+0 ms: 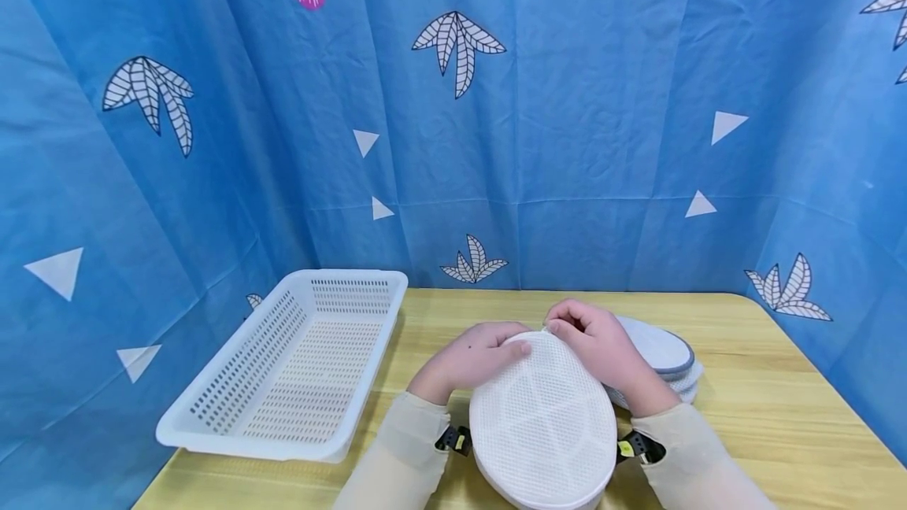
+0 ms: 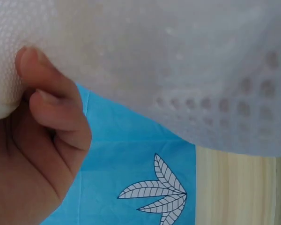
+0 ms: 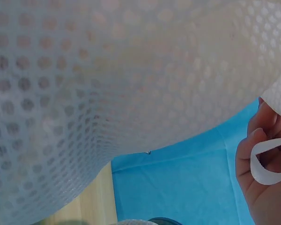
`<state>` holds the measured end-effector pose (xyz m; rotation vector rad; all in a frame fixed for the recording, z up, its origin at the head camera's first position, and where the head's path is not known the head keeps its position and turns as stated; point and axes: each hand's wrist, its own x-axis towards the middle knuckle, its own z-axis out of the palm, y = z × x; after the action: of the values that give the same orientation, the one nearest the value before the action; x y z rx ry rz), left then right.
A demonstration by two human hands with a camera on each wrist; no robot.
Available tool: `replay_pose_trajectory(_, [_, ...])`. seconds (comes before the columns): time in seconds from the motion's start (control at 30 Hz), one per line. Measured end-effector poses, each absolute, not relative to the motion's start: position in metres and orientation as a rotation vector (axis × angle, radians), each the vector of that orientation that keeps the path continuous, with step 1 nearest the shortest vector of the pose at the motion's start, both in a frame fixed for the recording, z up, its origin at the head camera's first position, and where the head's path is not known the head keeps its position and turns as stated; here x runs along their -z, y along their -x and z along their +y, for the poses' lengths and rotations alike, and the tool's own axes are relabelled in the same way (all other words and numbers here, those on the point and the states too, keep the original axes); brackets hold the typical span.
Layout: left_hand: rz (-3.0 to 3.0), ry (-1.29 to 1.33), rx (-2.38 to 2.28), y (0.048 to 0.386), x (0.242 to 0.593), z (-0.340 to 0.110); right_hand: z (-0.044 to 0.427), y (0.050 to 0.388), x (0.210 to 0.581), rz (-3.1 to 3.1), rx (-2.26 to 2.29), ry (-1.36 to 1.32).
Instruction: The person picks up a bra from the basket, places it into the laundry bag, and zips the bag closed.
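Note:
A white mesh laundry bag (image 1: 544, 423), oval-faced and thick-sided, stands tilted up in front of me in the head view. My left hand (image 1: 471, 356) grips its upper left edge, the thumb lying on the mesh face and the fingers behind. At the top edge, my right hand (image 1: 602, 349) pinches a small part of the rim; what exactly lies between the fingertips is hidden. The right wrist view shows a white strap loop (image 3: 267, 177) against that hand's fingers. Mesh fabric (image 2: 178, 56) fills the upper part of the left wrist view.
Behind my right hand lies a stack of white mesh bags (image 1: 655, 345), the top one with a grey rim. To the left sits a white slotted plastic basket (image 1: 248, 447) on the wooden table (image 1: 765, 415). A blue patterned curtain (image 1: 567, 140) encloses the table.

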<state>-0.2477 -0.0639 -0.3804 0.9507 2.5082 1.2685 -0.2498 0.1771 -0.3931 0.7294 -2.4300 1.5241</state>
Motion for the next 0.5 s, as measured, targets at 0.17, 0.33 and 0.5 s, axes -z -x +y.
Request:
replay_pose_trajectory(0.17, [2.541,-0.904,-1.278,0.2473,0.3798,-0.0640,0.1778,0.2495,0.3937,-2.443,-1.503,-0.747])
replay_pose_trajectory(0.33, [2.577,-0.889,-1.287,0.2479,0.3789,-0.0659,0.1782,0.2485,0.3927,-2.451,-1.499,-0.742])
replay_pose_trajectory(0.5, [2.594,-0.854,-1.356,0.2515,0.3786,-0.0725,0.1809,0.2486,0.3901,-2.431,-1.448,-0.722])
